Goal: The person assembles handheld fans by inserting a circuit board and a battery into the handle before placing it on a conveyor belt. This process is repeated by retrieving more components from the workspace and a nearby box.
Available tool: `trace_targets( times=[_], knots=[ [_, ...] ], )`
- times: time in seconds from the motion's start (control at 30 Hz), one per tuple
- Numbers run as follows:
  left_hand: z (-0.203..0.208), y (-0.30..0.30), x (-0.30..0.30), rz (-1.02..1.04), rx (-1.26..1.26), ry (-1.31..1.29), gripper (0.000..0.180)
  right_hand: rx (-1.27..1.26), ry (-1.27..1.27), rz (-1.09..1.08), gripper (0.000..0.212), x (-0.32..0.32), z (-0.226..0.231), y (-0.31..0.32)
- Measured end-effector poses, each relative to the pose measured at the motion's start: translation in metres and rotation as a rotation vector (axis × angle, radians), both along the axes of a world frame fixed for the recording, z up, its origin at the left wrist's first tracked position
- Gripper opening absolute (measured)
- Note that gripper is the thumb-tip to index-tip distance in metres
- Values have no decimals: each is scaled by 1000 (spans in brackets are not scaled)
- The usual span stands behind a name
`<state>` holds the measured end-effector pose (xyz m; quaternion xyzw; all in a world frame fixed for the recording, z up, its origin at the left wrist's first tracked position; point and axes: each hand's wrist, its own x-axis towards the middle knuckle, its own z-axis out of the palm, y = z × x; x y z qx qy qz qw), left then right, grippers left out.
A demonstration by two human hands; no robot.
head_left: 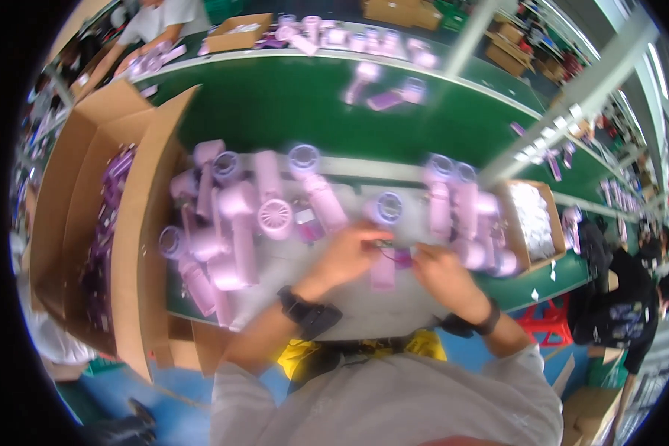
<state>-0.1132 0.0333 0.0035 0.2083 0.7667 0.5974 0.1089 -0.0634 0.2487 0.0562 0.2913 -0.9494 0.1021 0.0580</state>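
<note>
In front of me a pale purple handheld fan (383,274) lies on the grey work surface, its round head (387,209) pointing away from me. My left hand (347,258) is closed at the fan's neck, its fingertips pinched together there. From the right, my right hand (447,276) is closed at the end of a small dark purple piece (403,258) beside the fan's handle. Thin dark lines, perhaps wires, show between the hands; blur hides their ends. Several similar fans (237,238) are heaped on the left, and more fans (464,215) stand close on the right.
A tall open cardboard box (137,245) with purple parts is at the left. A smaller box (534,223) of white pieces stands at the right. Beyond runs a green conveyor belt (275,108) carrying fans. A co-worker (167,22) sits across it; a red stool (546,323) is at the right.
</note>
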Motion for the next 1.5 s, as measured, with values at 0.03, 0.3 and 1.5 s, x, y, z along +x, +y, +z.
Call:
trace_targets(
  times=[0.03, 0.3, 1.5],
  knots=[
    [2, -1, 1, -37, -4, -2, 39, 78, 34, 38, 10, 0, 0, -4],
    [5, -6, 0, 9, -35, 18, 39, -168, -238, -61, 16, -9, 1, 10],
    [9, -1, 2, 5, -129, 157, 34, -1282, -1436, -11, 70, 4, 16, 22]
  ],
)
